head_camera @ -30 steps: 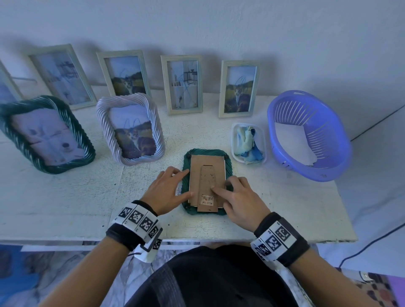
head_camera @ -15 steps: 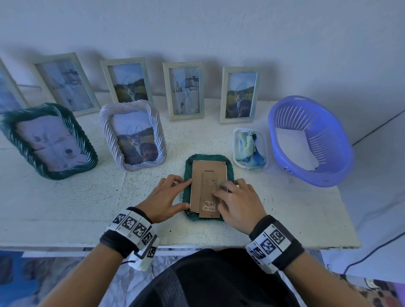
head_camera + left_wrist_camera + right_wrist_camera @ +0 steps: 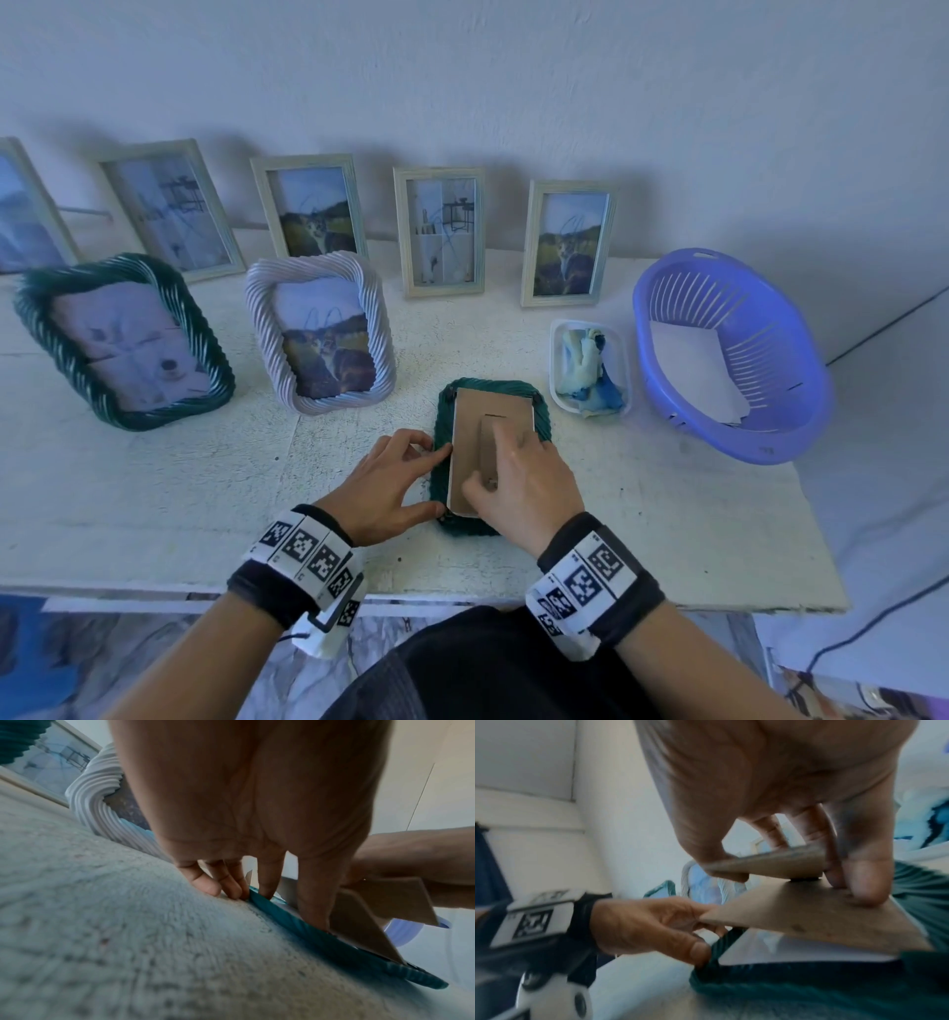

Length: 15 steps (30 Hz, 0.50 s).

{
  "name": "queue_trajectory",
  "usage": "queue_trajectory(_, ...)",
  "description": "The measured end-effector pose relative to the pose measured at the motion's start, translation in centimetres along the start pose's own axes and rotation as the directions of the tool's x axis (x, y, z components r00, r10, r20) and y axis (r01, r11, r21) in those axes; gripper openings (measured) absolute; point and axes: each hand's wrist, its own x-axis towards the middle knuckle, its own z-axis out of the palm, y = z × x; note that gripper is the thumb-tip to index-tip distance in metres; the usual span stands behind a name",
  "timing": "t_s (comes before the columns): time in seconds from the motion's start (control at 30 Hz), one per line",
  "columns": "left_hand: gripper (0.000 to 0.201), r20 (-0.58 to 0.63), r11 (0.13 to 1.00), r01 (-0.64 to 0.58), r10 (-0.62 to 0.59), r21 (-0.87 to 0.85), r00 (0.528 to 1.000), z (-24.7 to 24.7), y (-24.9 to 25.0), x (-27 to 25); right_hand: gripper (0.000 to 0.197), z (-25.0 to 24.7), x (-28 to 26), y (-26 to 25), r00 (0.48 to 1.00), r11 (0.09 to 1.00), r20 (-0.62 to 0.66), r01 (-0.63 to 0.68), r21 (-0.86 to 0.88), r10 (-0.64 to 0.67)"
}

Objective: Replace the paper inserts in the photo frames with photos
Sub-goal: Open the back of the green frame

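Note:
A green rope-edged photo frame [image 3: 543,426] lies face down near the table's front edge. Its brown backing board [image 3: 506,406] is tilted up at the near end. My right hand [image 3: 500,465] pinches the board's stand flap [image 3: 782,866] between thumb and fingers. Under the raised board [image 3: 821,919] a white paper insert [image 3: 795,949] shows inside the frame [image 3: 808,990]. My left hand [image 3: 436,478] rests on the frame's left rim, its fingertips [image 3: 231,888] pressing the green edge [image 3: 334,943] down.
A purple basket [image 3: 770,354] with white sheets [image 3: 693,375] stands at the right. Next to it sits a small white tray [image 3: 557,360] with a blue-white cloth. A green frame [image 3: 31,329], a white rope frame [image 3: 257,318] and several pale frames stand behind.
My right hand moved up the board from pressing it flat, took hold of the stand flap and raised the board's near end. My left hand stayed at the frame's left rim.

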Motion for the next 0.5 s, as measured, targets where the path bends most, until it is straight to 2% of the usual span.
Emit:
queue_trajectory(0.1, 0.089, 0.001, 1.0, 0.003, -0.003, 0.0, 1.0, 0.0, -0.1, 0.1, 0.041, -1.1, -0.1, 0.9, 1.0, 0.986, -0.022, -0.006, 0.169, 0.01)
queue_trajectory(0.17, 0.088, 0.003, 1.0, 0.009, -0.009, -0.007, 1.0, 0.1, -0.1, 0.1, 0.036, -2.0, -0.5, 1.9, 0.998, 0.935, -0.008, -0.062, 0.349, 0.069)
queue_trajectory(0.23, 0.088, 0.004, 1.0, 0.013, -0.012, -0.017, 1.0, 0.2, -0.1, 0.1, 0.034, -2.6, -1.0, 3.3, 0.987, 0.8, 0.041, -0.148, 0.581, 0.153)
queue_trajectory(0.3, 0.09, 0.001, 1.0, 0.006, -0.006, -0.023, 1.0, 0.3, -0.3, 0.1, 0.035, -3.3, -1.8, 4.5, 0.973, 0.59, 0.096, -0.206, 0.781, 0.212)
queue_trajectory(0.33, 0.094, 0.0, 1.0, 0.002, -0.002, -0.025, 1.0, 0.3, -0.3, 0.1, 0.035, -3.7, -2.3, 5.1, 0.966, 0.5, 0.112, -0.218, 0.838, 0.232)
queue_trajectory(0.37, 0.098, -0.003, 1.0, -0.003, 0.003, -0.027, 1.0, 0.4, -0.4, 0.1, 0.037, -4.1, -2.8, 5.7, 0.965, 0.46, 0.112, -0.214, 0.862, 0.238)
queue_trajectory(0.4, 0.1, -0.007, 1.0, -0.007, 0.006, -0.028, 1.0, 0.5, -0.6, 0.1, 0.038, -4.6, -3.4, 6.4, 0.968, 0.478, 0.097, -0.2, 0.855, 0.231)
queue_trajectory(0.5, 0.094, -0.018, 0.999, -0.006, 0.005, -0.036, 1.0, 0.6, -0.7, 0.1, 0.039, -5.8, -5.3, 8.4, 0.983, 0.73, 0.0, -0.137, 0.67, 0.184)
